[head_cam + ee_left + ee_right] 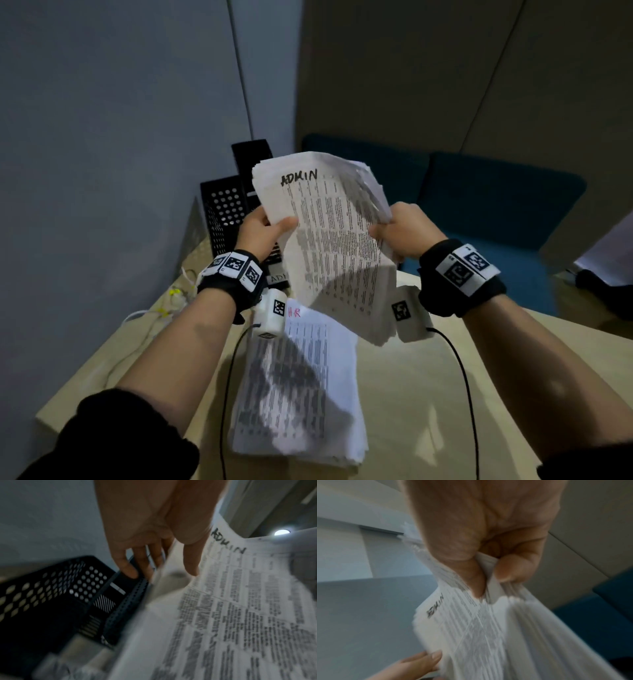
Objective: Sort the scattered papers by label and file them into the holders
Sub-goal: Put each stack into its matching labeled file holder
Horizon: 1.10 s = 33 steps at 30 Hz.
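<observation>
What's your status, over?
Left hand and right hand grip the white ADMIN-marked paper stack above the black perforated holders. HR-marked white pile on table. Nothing blocking.

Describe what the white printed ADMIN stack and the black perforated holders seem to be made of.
White printed ADMIN stack: thin matte paper, since the sheets bend and fan where the left hand and right hand grip them. Black perforated holders: rigid, probably plastic or painted metal; punched round holes, dull finish.
</observation>
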Each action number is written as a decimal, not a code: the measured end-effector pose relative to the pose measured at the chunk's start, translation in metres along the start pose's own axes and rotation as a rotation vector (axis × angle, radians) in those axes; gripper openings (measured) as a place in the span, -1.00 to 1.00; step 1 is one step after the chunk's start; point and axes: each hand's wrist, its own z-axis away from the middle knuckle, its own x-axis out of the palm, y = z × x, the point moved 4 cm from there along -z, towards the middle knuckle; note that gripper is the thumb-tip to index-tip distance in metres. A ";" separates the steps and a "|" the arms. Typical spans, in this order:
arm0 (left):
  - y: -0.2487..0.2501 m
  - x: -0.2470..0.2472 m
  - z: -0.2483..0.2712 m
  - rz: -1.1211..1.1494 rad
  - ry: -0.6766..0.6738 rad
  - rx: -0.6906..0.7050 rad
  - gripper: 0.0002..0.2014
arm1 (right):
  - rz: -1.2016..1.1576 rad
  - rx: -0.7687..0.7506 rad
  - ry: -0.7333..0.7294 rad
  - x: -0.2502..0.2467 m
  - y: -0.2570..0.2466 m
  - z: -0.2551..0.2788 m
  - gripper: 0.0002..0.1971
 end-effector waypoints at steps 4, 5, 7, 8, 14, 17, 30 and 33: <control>-0.020 -0.034 -0.042 -0.510 0.011 -0.003 -0.53 | -0.099 0.052 0.156 0.006 -0.016 -0.018 -0.75; -0.024 -0.040 -0.051 -0.598 -0.001 -0.013 -0.46 | -0.127 0.055 0.187 0.009 -0.020 -0.022 -0.75; -0.028 -0.046 -0.065 -0.638 -0.017 -0.061 -0.34 | -0.173 0.058 0.217 0.015 -0.027 -0.029 -0.73; -0.030 -0.047 -0.072 -0.631 -0.019 -0.088 -0.31 | -0.182 0.058 0.219 0.018 -0.030 -0.033 -0.73; -0.042 -0.043 -0.110 -0.615 -0.051 -0.248 -0.25 | -0.133 0.004 0.254 0.035 -0.057 -0.056 -0.71; -0.052 -0.037 -0.122 -0.626 -0.094 -0.266 -0.25 | -0.134 -0.005 0.290 0.045 -0.068 -0.070 -0.63; -0.084 -0.033 -0.135 -0.513 -0.039 -0.221 -0.54 | -0.225 -0.115 0.396 0.150 -0.075 -0.128 -0.71; -0.087 -0.035 -0.133 -0.397 -0.041 -0.276 -0.51 | -0.246 -0.053 0.309 0.181 -0.063 -0.134 -0.70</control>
